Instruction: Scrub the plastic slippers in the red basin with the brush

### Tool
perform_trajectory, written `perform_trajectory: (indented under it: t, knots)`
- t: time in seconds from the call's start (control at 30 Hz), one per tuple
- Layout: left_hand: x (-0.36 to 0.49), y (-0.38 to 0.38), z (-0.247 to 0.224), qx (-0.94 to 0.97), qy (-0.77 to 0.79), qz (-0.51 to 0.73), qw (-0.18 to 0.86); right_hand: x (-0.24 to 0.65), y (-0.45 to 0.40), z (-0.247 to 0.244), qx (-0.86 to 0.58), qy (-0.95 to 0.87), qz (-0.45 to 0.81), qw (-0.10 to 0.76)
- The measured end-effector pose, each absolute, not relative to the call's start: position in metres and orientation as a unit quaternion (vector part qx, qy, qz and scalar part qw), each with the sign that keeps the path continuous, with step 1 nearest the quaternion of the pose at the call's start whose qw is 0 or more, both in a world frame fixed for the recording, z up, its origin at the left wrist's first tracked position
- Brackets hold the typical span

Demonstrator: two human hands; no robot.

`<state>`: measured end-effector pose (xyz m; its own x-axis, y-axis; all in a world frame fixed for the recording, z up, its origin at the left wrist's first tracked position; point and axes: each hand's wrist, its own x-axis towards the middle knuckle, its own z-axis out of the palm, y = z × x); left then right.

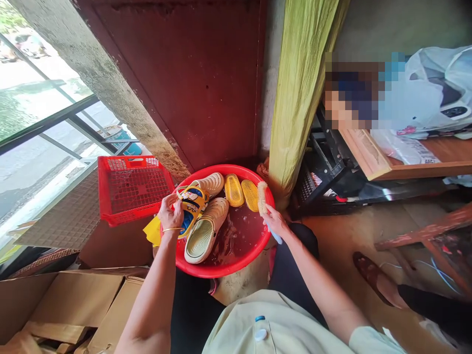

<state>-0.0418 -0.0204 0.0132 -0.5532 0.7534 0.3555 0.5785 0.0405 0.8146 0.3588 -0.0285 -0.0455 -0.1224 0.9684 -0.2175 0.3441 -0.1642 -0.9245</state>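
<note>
My left hand (170, 215) grips a small yellow clog with a blue inside (199, 199) over the left side of a red basin (236, 270). My right hand (276, 221) is closed round the blue handle of a scrub brush (262, 197), its pale bristles above the basin's right rim. Water with some bubbles covers the basin's bottom. A pale clog (201, 241) lies in it beside the yellow one, with another pale clog (214, 184) behind. Two yellow pieces with a bumpy surface, like slipper soles (233, 191), rest at the far side.
A red plastic crate (136, 189) stands left of the basin, above cardboard boxes (73, 300). A dark red door (184, 83) and a yellow-green cloth (300, 88) are behind. To the right are a wooden table (372, 157), a red wooden stool (427, 236) and another person's foot (372, 275).
</note>
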Motion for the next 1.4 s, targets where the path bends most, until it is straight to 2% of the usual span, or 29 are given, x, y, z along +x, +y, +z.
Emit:
perform_trajectory:
  t: [0.13, 0.27, 0.33, 0.43, 0.6, 0.73, 0.87, 1.1, 1.4]
  knots:
    - [-0.031, -0.018, 0.018, 0.503, 0.763, 0.404, 0.032, 0.359, -0.028, -0.050, -0.572, -0.584, 0.481, 0.319]
    - [0.003, -0.015, 0.017, 0.524, 0.783, 0.325, -0.084, 0.360, -0.028, -0.054, -0.562, -0.596, 0.478, 0.316]
    - [0.031, -0.010, 0.011, 0.619, 0.728, 0.287, -0.069, 0.360, -0.028, -0.054, -0.564, -0.603, 0.470, 0.314]
    - [0.079, 0.001, -0.010, 0.743, 0.647, 0.171, 0.018, 0.359, -0.029, -0.054, -0.572, -0.609, 0.454, 0.309]
    - [0.135, 0.031, -0.057, 0.731, 0.681, 0.023, 0.025, 0.357, -0.031, -0.054, -0.577, -0.620, 0.438, 0.303]
    - [0.144, 0.054, -0.083, 0.713, 0.693, 0.096, 0.049, 0.358, -0.029, -0.054, -0.583, -0.620, 0.436, 0.293]
    - [0.139, 0.061, -0.088, 0.714, 0.680, 0.158, 0.062, 0.358, -0.026, -0.054, -0.584, -0.616, 0.444, 0.287]
    - [0.128, 0.060, -0.063, 0.591, 0.707, 0.330, 0.205, 0.359, -0.024, -0.057, -0.578, -0.618, 0.451, 0.284]
    - [0.103, 0.055, -0.034, 0.409, 0.720, 0.486, 0.280, 0.358, -0.025, -0.054, -0.584, -0.611, 0.455, 0.280]
